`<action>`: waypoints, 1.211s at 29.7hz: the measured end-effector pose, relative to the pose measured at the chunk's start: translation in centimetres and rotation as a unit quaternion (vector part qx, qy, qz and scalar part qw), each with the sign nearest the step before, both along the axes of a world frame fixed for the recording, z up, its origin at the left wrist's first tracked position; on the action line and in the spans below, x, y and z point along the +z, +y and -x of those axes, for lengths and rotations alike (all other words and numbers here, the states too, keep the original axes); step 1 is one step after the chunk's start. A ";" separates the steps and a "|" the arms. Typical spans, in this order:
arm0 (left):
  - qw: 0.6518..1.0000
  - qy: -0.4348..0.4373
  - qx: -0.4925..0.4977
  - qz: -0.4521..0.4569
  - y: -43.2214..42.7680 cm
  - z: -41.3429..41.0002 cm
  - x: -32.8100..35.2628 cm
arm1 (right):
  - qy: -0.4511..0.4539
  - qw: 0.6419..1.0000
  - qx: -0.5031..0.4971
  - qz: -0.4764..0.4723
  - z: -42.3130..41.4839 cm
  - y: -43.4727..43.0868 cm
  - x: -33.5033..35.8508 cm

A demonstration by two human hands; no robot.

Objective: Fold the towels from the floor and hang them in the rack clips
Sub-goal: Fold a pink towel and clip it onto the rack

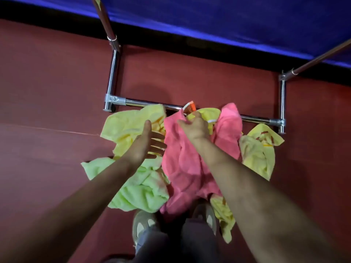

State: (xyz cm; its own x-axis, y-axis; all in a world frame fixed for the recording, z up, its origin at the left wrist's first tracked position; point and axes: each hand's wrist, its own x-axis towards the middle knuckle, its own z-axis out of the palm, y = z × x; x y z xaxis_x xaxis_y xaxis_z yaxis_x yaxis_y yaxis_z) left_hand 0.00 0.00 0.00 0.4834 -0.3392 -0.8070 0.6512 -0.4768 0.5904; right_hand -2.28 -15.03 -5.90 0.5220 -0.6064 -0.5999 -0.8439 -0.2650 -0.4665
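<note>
A pink towel [182, 168] hangs lifted in the middle of the view, and my right hand [195, 126] pinches its top edge. My left hand [150, 143] hovers open just left of it, fingers straight toward the cloth. A pile of towels lies on the floor below: a yellow towel [129, 128] at the left, a light green towel [136, 188] under my left forearm, a second yellow towel [260, 149] at the right. The chrome rack base [148, 104] runs across behind the pile. No clips are in view.
The floor [47, 92] is dark red. Rack uprights rise at the left [112, 76] and right [283, 99]. A blue cloth [228, 21] spans the top. My shoes [144, 224] stand at the pile's near edge. An orange tag [190, 107] shows above my right hand.
</note>
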 end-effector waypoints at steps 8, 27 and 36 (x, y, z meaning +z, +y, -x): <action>1.000 -0.007 0.004 -0.003 -0.4 -0.6 0.8 | -0.125 0.990 -0.061 -0.015 1.9 0.7 1.0; 0.959 -0.155 -0.126 0.202 -3.6 3.5 21.4 | -0.392 0.892 -0.033 -0.224 8.4 -0.7 28.6; 0.913 -0.240 -0.069 0.322 -2.9 4.4 33.7 | -0.443 0.856 0.115 -0.241 8.3 -0.5 42.6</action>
